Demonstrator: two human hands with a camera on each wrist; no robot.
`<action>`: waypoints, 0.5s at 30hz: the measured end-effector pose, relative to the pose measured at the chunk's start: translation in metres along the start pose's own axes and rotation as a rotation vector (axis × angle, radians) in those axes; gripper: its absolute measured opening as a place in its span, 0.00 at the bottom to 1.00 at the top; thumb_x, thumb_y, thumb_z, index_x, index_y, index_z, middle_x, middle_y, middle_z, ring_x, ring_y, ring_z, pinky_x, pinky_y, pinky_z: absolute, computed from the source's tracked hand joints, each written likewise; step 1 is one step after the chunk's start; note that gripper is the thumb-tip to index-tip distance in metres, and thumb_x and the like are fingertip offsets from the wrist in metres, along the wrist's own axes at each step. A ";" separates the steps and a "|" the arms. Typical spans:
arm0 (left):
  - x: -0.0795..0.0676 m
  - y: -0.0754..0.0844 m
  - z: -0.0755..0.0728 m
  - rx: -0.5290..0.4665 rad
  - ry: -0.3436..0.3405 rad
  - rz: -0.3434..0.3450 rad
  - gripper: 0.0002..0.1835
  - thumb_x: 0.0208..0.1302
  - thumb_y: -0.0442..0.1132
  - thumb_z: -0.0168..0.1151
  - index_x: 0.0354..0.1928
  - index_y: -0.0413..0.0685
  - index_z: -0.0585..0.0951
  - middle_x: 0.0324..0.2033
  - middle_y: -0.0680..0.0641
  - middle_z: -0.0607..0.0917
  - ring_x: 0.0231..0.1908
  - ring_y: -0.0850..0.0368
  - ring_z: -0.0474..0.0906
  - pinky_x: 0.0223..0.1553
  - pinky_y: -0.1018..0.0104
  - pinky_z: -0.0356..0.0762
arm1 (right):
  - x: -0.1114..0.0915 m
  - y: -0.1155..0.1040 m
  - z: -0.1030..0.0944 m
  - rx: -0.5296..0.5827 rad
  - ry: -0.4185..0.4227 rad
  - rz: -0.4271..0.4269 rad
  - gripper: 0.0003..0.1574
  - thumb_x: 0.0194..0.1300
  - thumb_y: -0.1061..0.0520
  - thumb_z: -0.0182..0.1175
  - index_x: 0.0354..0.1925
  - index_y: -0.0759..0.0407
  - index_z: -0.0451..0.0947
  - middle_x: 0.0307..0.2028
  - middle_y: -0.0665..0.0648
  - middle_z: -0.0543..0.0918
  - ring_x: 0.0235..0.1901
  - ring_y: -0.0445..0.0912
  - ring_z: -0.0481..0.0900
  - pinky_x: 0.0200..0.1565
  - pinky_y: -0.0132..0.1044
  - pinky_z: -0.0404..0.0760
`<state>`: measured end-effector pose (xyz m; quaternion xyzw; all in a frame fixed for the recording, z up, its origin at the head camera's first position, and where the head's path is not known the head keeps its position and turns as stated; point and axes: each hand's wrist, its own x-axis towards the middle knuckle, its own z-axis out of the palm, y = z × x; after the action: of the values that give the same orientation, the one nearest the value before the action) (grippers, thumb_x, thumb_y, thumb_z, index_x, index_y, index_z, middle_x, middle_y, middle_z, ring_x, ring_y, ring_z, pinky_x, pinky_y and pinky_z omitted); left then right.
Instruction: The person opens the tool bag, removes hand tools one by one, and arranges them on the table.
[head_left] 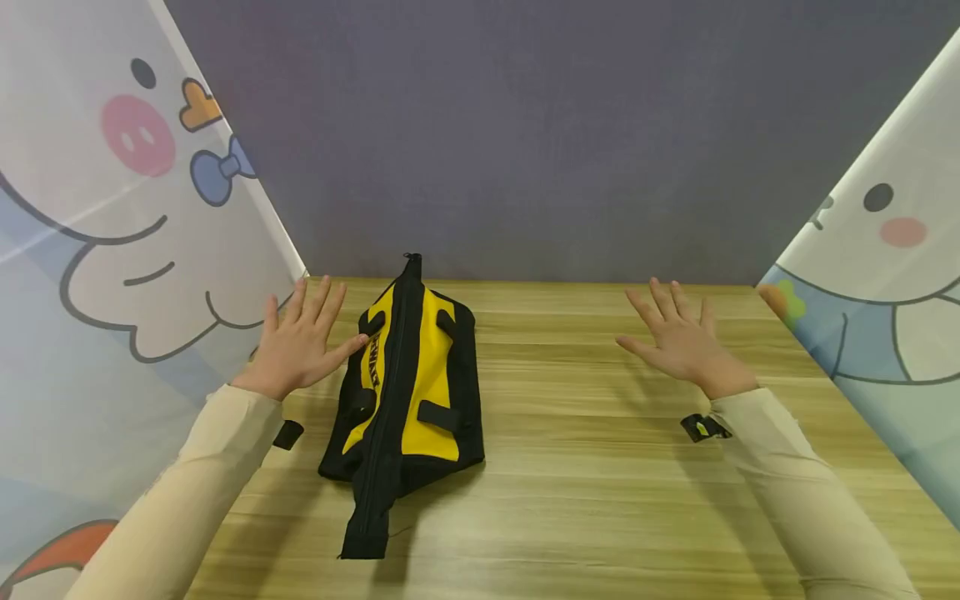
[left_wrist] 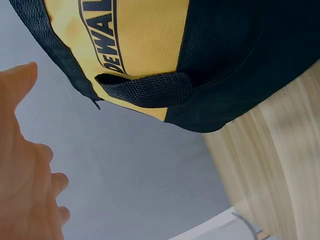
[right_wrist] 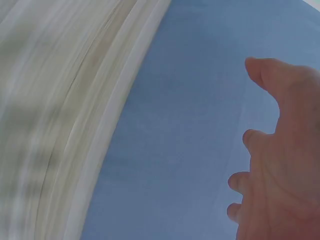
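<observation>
A black and yellow zippered tool bag lies on the wooden table, left of the middle, its long black zipper strip running from back to front. Dark strap loops stand on its sides, and DEWALT lettering shows on the yellow cloth of the bag in the left wrist view. My left hand is spread flat above the table at the bag's left, the thumb reaching toward it; in the left wrist view a gap separates them. Over the right part of the table, my right hand is spread too, holding nothing.
The wooden table ends at a grey wall panel at the back. Cartoon-printed white and blue sheets stand along the left side and the right side. Small dark straps hang below both wrists.
</observation>
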<state>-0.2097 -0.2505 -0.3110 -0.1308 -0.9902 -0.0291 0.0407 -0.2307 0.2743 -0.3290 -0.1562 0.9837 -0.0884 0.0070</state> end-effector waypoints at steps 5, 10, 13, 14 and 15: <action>0.010 -0.001 -0.002 -0.025 -0.003 0.009 0.50 0.72 0.70 0.39 0.79 0.42 0.39 0.77 0.36 0.37 0.74 0.33 0.27 0.67 0.28 0.22 | 0.016 -0.014 0.000 -0.008 0.015 -0.049 0.52 0.74 0.28 0.43 0.81 0.47 0.34 0.77 0.65 0.29 0.74 0.63 0.22 0.63 0.74 0.21; 0.023 0.001 -0.005 -0.040 -0.024 0.023 0.50 0.73 0.69 0.39 0.79 0.42 0.38 0.77 0.35 0.39 0.74 0.32 0.30 0.68 0.29 0.26 | 0.032 -0.031 0.004 -0.015 0.033 -0.089 0.51 0.74 0.28 0.42 0.81 0.45 0.34 0.78 0.64 0.31 0.75 0.62 0.23 0.65 0.71 0.20; 0.034 0.002 -0.005 -0.059 -0.041 0.030 0.50 0.73 0.69 0.39 0.79 0.41 0.38 0.77 0.35 0.40 0.75 0.32 0.32 0.69 0.30 0.26 | 0.042 -0.043 0.007 -0.002 0.038 -0.118 0.51 0.74 0.29 0.43 0.81 0.46 0.36 0.78 0.63 0.32 0.75 0.61 0.25 0.66 0.70 0.21; 0.038 0.002 -0.005 -0.066 -0.039 0.035 0.50 0.73 0.69 0.39 0.79 0.41 0.38 0.77 0.35 0.40 0.75 0.32 0.33 0.69 0.29 0.27 | 0.046 -0.047 0.008 0.004 0.039 -0.128 0.51 0.74 0.30 0.44 0.81 0.46 0.36 0.78 0.63 0.32 0.76 0.61 0.25 0.66 0.69 0.20; 0.042 0.002 -0.005 -0.072 -0.038 0.038 0.50 0.73 0.69 0.39 0.79 0.40 0.39 0.77 0.35 0.42 0.75 0.32 0.34 0.69 0.29 0.29 | 0.051 -0.051 0.009 0.010 0.044 -0.139 0.50 0.74 0.30 0.45 0.81 0.47 0.38 0.78 0.62 0.33 0.76 0.60 0.26 0.66 0.69 0.20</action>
<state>-0.2490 -0.2382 -0.3021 -0.1515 -0.9864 -0.0616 0.0176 -0.2631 0.2090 -0.3278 -0.2220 0.9700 -0.0971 -0.0197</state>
